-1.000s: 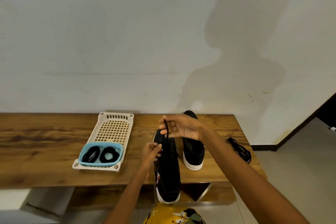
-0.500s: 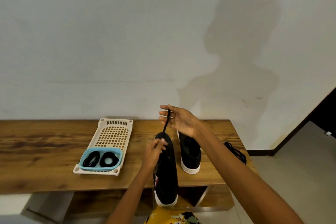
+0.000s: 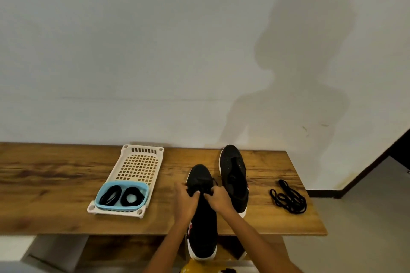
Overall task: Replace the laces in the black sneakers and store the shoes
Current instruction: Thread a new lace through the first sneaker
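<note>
Two black sneakers with white soles lie on the wooden table [image 3: 55, 184]. The near sneaker [image 3: 203, 224] hangs with its heel over the table's front edge. My left hand [image 3: 186, 197] and my right hand [image 3: 218, 198] are both on its lacing area, fingers curled and pinching the black lace at the eyelets. The far sneaker [image 3: 234, 177] lies to the right and has no lace that I can make out. A loose black lace [image 3: 288, 199] lies in a tangle on the table's right end.
A cream perforated tray [image 3: 138, 166] sits left of the shoes. A small blue basket [image 3: 121, 195] rests on the tray's near end and holds two coiled black laces. A plain wall rises behind the table. The floor shows at the right.
My right hand, which held the lace stretched up above the shoe, has come down to the eyelets beside my left hand. The view tilted slightly.
</note>
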